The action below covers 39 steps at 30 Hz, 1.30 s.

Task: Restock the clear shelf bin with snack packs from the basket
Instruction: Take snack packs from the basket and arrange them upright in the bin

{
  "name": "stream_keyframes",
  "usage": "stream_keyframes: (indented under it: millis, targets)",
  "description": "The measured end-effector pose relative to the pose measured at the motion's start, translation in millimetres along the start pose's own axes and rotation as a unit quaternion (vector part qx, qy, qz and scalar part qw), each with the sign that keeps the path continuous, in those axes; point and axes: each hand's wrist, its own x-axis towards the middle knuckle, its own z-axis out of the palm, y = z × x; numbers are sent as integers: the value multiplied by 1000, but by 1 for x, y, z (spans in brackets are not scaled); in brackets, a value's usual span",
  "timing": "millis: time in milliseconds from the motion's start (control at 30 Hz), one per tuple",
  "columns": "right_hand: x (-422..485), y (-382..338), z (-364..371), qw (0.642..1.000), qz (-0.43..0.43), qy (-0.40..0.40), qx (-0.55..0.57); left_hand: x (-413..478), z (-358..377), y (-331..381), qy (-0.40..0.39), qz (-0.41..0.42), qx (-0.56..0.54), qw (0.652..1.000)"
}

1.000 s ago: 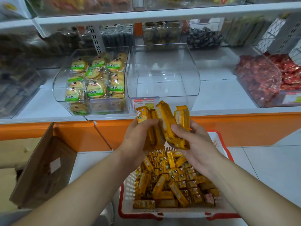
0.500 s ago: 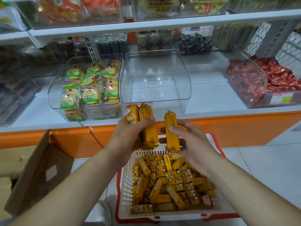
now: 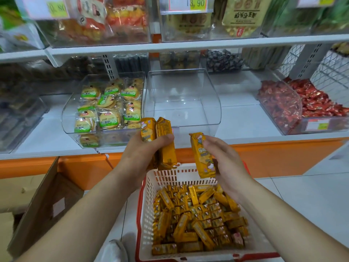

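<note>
So my left hand (image 3: 143, 154) has its fingers curled round a bundle of yellow snack packs (image 3: 164, 137), and my right hand (image 3: 224, 163) grips a single pack (image 3: 202, 156) along its long edge, thumb near the top. The clear bin (image 3: 181, 95) sits just beyond the fingertips with nothing in it that I can see. The basket (image 3: 170, 176) is right under both palms, loaded with more.

These look light, with slick foil wrappers, and probably crumbly inside, so I'd hold them across the middle without squeezing, since the crimped ends would slip.

I can't tell how many packs the left fingers actually hold because the palm hides the lower ones. The bin's front lip sits behind the bundle, and the basket's near rim is cut off.
</note>
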Motion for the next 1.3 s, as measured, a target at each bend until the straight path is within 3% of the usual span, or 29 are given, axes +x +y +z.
stream_keyframes:
  millis: [167,333,667,800,1067,1200,1300]
  targets:
    - [37,-36,26,996,-69,-17,-45,18,-29,24,41,57,44,997]
    - [135,-61,63,974,-129,3,-186,42,-60,35,108,100,91,985]
    - [342,-18,111,905,-164,56,-389,94,-77,24,148,110,50,982]
    - [364,-8,122,888,-214,63,-403,107,-73,27,144,105,32,983]
    - [381,1,125,838,-195,100,-500,111,-78,22,124,93,8,988]
    - [370,-8,121,854,-137,79,-496,107,-79,23,112,81,8,990]
    - [324,-26,119,882,-164,102,-429,100,-83,24,115,65,8,991]
